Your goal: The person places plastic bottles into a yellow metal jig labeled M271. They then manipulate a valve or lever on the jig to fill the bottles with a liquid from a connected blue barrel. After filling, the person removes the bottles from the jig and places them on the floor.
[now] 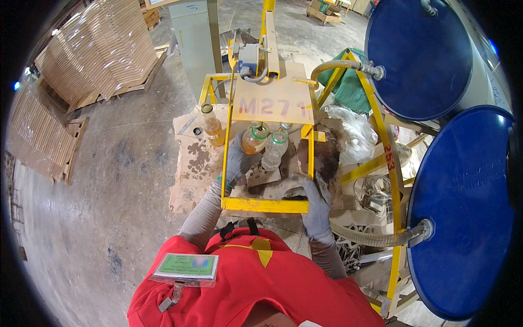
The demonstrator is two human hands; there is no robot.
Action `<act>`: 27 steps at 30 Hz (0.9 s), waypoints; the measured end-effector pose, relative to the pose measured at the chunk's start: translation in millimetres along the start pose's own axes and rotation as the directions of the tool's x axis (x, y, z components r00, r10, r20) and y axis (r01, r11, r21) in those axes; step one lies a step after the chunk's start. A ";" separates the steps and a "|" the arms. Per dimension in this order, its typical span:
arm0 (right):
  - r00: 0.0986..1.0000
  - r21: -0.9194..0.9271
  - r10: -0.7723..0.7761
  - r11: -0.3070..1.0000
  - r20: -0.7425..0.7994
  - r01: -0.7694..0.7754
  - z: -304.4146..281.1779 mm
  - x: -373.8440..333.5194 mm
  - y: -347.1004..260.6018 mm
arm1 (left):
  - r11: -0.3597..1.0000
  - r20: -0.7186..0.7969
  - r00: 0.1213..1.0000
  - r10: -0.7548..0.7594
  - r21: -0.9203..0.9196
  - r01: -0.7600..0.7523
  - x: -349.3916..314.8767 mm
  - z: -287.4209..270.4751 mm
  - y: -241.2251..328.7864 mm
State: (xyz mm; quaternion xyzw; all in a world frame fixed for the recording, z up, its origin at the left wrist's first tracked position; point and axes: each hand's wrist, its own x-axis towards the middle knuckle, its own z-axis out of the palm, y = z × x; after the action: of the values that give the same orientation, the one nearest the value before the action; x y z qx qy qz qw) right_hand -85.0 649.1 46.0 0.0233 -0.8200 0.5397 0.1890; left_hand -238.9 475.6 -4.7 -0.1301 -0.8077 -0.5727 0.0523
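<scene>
My left hand (240,159), in a grey glove, is wrapped round the lower part of a bottle of amber liquid (253,143) inside a yellow metal frame (265,205). Beside that bottle stands a clear bottle (274,150) with a green ring at its shoulder; both tops sit close under the frame's board. My right hand (315,201), also gloved, is at the frame's near right corner, its fingers apart and curved, with nothing visible in them. Left of the frame, another amber bottle (213,131) stands on stained cardboard (188,185).
Two large blue drums (463,212) lie on a yellow rack (389,163) at the right, with hoses (376,238) running from them. A white plastic bag (357,133) lies beside the rack. A small dark ring (197,131) is on the cardboard. Wrapped cardboard stacks (103,52) stand far left.
</scene>
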 end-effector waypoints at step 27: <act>0.930 0.530 0.337 0.768 0.143 -0.360 2.3 0.5 -15.0 | 0.998 0.050 0.999 -0.008 -0.054 0.010 1.9 1.3 -17.8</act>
State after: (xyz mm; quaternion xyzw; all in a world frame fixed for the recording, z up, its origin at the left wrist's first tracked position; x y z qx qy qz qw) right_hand -82.5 641.0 58.5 -0.0656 -0.6246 0.7762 0.0547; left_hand -245.4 471.5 -20.9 -0.1422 -0.7935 -0.5911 0.0260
